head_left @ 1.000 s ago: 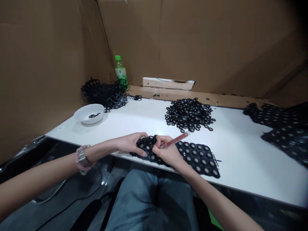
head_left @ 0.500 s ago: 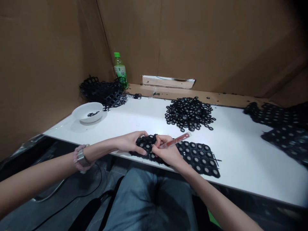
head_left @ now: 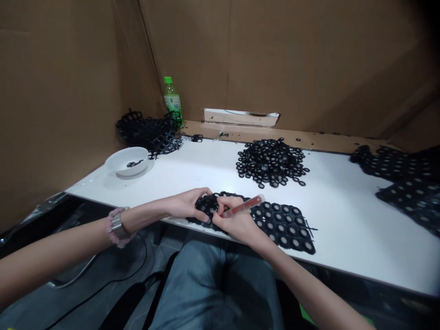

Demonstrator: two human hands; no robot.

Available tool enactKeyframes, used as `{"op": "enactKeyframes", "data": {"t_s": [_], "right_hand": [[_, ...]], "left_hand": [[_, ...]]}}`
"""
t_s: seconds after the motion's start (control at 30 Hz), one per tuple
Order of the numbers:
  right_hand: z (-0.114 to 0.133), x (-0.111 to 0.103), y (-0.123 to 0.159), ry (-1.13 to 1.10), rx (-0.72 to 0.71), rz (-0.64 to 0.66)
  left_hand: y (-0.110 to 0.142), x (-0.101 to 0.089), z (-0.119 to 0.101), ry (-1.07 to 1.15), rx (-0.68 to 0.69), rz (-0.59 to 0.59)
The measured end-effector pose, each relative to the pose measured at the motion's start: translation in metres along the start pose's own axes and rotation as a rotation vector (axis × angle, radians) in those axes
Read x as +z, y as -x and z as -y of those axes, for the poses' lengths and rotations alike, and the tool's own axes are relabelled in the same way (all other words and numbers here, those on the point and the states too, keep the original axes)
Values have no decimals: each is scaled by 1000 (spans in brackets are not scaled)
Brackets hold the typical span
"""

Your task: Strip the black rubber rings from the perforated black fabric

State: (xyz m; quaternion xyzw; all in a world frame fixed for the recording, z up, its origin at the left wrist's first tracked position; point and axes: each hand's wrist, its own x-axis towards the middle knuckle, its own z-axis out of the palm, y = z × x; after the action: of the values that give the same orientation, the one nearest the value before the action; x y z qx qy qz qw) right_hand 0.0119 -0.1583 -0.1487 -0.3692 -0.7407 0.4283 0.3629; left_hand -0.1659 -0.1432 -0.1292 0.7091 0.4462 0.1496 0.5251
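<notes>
The left hand (head_left: 187,204) grips the bunched end of a black sheet (head_left: 283,227) studded with pale discs, thumb below and fingers above; the right hand (head_left: 237,222) pinches a red stick (head_left: 244,206) like a pen, its tip hidden at the fingers. With that tip working so near the left thumb, a slip could poke the skin, and a hard tug could tear the sheet or drag it off the bench (head_left: 343,206), since it lies along the near edge. Both forearms reach in from the sides, wrists low, the hands almost meeting. The sheet's flat part runs out beneath and to the right of the right hand. Beyond the hands sits a pile of loose rings (head_left: 271,162); left of them, a white bowl (head_left: 132,171) and, farther off, black netting (head_left: 144,133).
</notes>
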Motion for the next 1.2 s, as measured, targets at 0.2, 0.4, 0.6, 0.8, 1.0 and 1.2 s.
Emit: {"op": "enactKeyframes", "data": {"t_s": [0.2, 0.4, 0.6, 0.8, 1.0, 1.2], "right_hand": [[-1, 5, 2, 121, -39, -40], [-4, -24, -10, -471, 203, -48], [-15, -39, -34, -435, 164, -405], [-25, -30, -32, -104, 139, -313], [-24, -31, -30, -5, 143, -356], [-26, -31, -30, -18, 136, -336]], "left_hand": [[3, 1, 0, 77, -59, 37], [3, -26, -23, -426, -1, 79], [-28, -31, -39, -727, 2, -81], [-51, -10, -26, -735, 195, 16], [-47, -8, -24, -627, 157, -3], [-50, -12, -21, -550, 149, 97]]}}
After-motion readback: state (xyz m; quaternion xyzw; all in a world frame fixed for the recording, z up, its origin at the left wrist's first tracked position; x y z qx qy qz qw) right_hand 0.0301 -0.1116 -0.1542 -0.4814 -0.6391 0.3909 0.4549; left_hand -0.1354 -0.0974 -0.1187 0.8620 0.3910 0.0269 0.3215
